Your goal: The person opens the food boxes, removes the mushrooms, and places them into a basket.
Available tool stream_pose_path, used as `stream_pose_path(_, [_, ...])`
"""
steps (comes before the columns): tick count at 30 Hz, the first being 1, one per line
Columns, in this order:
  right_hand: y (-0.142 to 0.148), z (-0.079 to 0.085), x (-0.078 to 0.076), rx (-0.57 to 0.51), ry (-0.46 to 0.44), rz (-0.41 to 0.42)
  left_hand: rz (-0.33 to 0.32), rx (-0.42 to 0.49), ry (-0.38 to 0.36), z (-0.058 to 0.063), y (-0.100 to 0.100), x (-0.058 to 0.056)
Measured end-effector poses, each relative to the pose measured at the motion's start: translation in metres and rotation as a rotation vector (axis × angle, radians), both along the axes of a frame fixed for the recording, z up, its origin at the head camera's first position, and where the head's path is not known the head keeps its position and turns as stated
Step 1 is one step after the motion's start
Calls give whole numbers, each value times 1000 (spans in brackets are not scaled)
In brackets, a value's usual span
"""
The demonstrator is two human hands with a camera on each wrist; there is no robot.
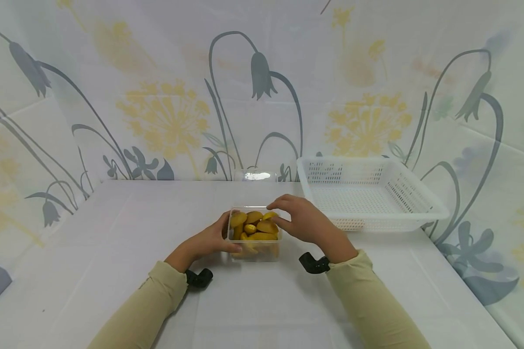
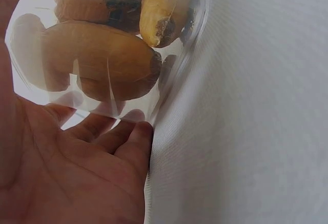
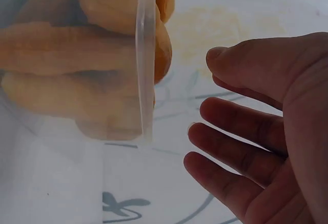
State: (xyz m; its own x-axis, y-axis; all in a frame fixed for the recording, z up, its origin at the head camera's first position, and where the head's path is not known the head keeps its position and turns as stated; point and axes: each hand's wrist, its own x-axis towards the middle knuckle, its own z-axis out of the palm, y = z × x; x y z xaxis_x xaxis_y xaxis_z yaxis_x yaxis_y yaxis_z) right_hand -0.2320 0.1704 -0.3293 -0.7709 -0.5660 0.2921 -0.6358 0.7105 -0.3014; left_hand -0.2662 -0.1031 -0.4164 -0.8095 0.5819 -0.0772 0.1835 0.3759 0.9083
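A clear plastic box [image 1: 266,252] stands on the white table, filled with several stubby yellow fruits [image 1: 262,236]. Dark tips on these fruits [image 2: 107,60] show through the wall in the left wrist view. My left hand [image 1: 207,241] grips the box's left side, thumb on the front wall and the other fingers round the side and underneath its edge. Over the right rim hovers my right hand [image 1: 303,220], fingers extended and apart. In the right wrist view that hand [image 3: 310,116] holds nothing, with a gap between its fingertips and the box rim [image 3: 146,80].
Behind the box rises a clear plastic lid [image 1: 256,176], standing up. A white perforated basket [image 1: 375,223] sits at the back right, near the right forearm. Flower-printed cloth [image 1: 170,116] hangs along the table's back and sides.
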Motion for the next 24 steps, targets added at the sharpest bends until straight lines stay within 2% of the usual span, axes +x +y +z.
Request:
stream_pose_path(12, [-19,-13,3,12,6,62,17,-22,-7,2,0,1])
stream_pose_path(24, [-24,-20,2,71,30,90,-12,6,1,-1,1,0])
